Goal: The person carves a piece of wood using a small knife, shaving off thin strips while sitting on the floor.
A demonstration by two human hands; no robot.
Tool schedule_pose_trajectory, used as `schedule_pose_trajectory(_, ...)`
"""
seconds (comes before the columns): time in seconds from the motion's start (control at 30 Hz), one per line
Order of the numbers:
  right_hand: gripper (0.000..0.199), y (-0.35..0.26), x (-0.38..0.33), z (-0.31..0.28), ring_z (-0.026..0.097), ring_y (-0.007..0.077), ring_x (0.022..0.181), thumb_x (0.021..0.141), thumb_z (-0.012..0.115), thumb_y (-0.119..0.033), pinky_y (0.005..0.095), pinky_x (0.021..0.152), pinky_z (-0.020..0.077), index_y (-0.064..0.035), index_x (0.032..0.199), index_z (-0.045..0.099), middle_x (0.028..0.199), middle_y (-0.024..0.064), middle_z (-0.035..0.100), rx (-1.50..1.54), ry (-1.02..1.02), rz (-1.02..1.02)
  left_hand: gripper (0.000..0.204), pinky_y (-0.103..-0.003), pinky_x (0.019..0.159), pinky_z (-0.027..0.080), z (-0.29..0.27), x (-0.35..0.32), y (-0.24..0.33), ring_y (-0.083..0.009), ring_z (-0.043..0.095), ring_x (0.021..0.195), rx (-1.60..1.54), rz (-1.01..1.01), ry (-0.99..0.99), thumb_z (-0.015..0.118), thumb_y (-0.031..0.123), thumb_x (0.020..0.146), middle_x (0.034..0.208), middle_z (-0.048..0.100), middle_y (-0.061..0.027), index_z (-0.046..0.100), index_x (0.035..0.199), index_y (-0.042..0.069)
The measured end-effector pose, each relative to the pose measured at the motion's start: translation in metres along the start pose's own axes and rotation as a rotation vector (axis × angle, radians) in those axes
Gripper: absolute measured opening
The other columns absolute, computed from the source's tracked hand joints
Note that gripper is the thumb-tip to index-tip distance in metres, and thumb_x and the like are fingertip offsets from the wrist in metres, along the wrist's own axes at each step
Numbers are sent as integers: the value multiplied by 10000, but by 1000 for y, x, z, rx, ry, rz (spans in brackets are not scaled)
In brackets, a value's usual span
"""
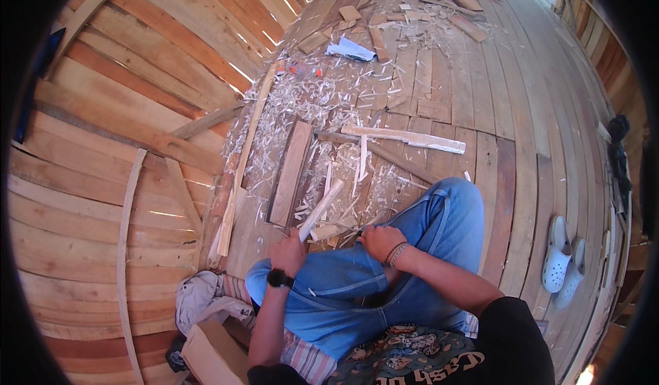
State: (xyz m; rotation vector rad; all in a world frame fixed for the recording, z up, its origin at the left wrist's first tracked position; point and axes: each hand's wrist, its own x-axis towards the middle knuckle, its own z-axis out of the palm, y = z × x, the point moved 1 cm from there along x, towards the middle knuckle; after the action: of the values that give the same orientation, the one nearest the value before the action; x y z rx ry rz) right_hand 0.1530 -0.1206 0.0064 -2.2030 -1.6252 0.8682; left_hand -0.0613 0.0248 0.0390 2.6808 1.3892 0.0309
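Note:
My left hand (287, 253), with a dark watch at its wrist, is closed around the lower end of a pale, whittled wooden stick (322, 208). The stick slants up and to the right. To its right, my right hand (382, 241) is a fist above my bent leg. A thin, dark piece seems to stick out of that fist toward the stick, too small to name. Just ahead of my hands, a short pale wood block (332, 230) lies among the shavings. A long brown board (292, 172) with dark edges rests beyond my left hand.
Curled shavings (274, 110) cover the plank floor. A long pale wood strip (405, 138) lies ahead, with scrap boards (467, 28) farther off. Plank walls (82, 199) rise at the left. Light clogs (557, 258) stand at the right, and a cardboard box (213, 357) is near my left elbow.

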Motion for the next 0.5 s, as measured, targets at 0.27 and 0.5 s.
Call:
schedule_pose_trajectory(0.27,364,1,6,-7,687,355,825,937,514,-354,444,712,553,-19,930,656,880,184,694,-46,-25,-9,276,-546,590,481,2,0,-1,-439,625,669,-7,-8,-29,612,221,850,709,633,-241,485,992,21)
schedule_pose_trajectory(0.5,353,2,7,-11,690,347,830,945,497,-334,437,720,558,-32,919,677,897,177,698,-70,-15,29,246,-540,602,501,7,8,9,-417,645,675,45,-106,-1,618,206,823,735,653,-223,517,964,30)
